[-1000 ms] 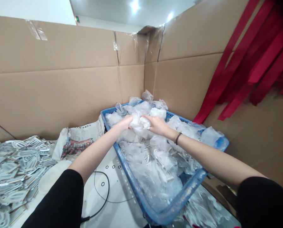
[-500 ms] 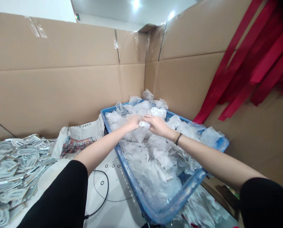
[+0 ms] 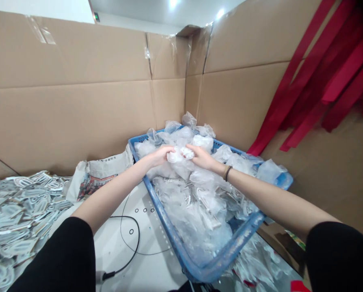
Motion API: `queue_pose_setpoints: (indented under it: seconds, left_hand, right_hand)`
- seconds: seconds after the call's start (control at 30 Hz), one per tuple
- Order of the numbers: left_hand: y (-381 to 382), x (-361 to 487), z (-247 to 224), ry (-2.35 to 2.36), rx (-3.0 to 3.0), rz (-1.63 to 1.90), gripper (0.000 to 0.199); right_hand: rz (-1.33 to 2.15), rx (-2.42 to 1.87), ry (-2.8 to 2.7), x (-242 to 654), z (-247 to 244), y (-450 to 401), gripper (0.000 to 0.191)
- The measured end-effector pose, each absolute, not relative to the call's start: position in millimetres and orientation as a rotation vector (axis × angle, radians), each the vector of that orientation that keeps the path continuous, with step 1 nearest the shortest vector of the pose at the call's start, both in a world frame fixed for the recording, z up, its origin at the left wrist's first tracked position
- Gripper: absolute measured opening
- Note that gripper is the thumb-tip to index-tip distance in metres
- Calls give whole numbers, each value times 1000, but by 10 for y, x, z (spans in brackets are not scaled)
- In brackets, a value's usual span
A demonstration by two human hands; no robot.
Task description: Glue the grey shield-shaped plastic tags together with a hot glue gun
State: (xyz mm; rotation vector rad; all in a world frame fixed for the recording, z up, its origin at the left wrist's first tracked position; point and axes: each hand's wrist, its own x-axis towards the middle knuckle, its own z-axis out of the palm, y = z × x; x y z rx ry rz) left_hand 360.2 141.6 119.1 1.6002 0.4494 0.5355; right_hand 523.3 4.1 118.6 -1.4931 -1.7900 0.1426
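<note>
A blue plastic basket is heaped with translucent plastic bags, some with pale flat pieces inside. Over its back half, my left hand is closed on the left side of a crumpled white plastic bag. My right hand, with a dark band at the wrist, grips the bunched right end of the same bag. The bag is stretched between both hands, just above the heap.
Cardboard walls stand behind and to the right, with red strips hanging at right. A pile of flat pieces, a newspaper and a black cable lie left of the basket. More bags lie below right.
My left hand has moved left, away from my right hand, and more of the white bag shows between them. The view has shifted slightly.
</note>
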Motion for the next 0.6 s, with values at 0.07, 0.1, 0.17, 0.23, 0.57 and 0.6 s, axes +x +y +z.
queue_pose_setpoints:
  seconds: [0.07,0.1,0.17,0.23,0.57,0.6]
  left_hand:
    - [1394,3535,1209,411,1619,520,29]
    - [1378,3508,1209,386,1659,540,37]
    - [1341,3476,1189,321,1792,600,45]
    - [1306,3482,1154,249,1935,655,34]
    - [1232,3776,1015,61,2257,569,11]
    - [1217,3789,996,62,2210,575,10]
  right_hand:
    - [159,-1504,-1742,5254,1184,55,6]
    - [178,-1505,-1724,5262,1181,63,6]
    - [223,-1502,-1697,5275,1172,77,6]
    - [269,-1498,-1693,5282,1159,85,6]
    - [385,-1406,-1837,5282,1221,38,12]
    - [494,-1361,-1856,5284,1229,35,12]
